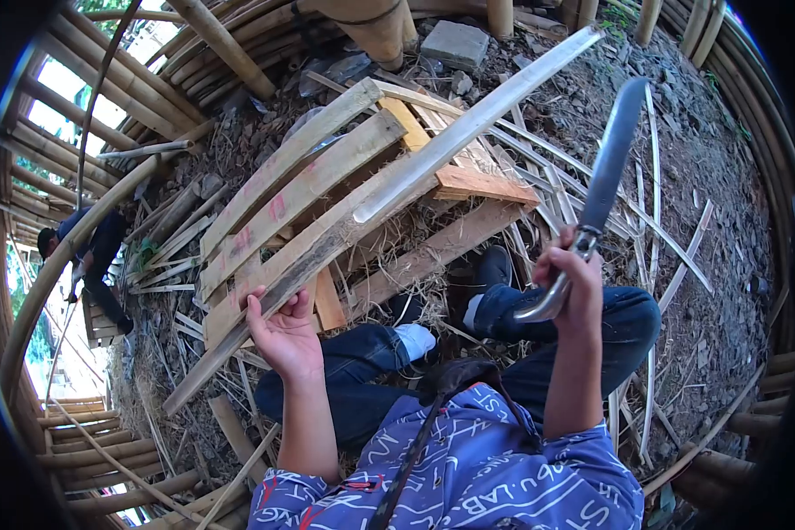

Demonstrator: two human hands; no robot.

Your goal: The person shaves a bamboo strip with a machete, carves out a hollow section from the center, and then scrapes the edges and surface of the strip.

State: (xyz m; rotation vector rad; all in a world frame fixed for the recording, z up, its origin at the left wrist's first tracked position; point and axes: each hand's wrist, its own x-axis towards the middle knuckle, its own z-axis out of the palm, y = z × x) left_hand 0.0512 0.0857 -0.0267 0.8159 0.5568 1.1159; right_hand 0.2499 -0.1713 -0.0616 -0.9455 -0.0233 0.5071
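Observation:
My left hand (287,336) is closed around the lower part of a long split bamboo strip (468,132). The strip slants from lower left to upper right, across a wooden pallet-like frame (327,181) of pale slats. Its upper stretch shows a smooth, light inner face, while the lower end looks darker and rough. In my right hand (577,278) is a machete (611,163) with a curved, shiny handle. The blade points upward, apart from the strip. My fingers wrap around the handle.
Thin bamboo strips (654,212) and shavings litter the soil on the right. A grey concrete block (455,44) lies at the back. At far left a person (97,252) is bent over behind a curved bamboo pole (40,300). Bamboo railings (115,459) surround the spot.

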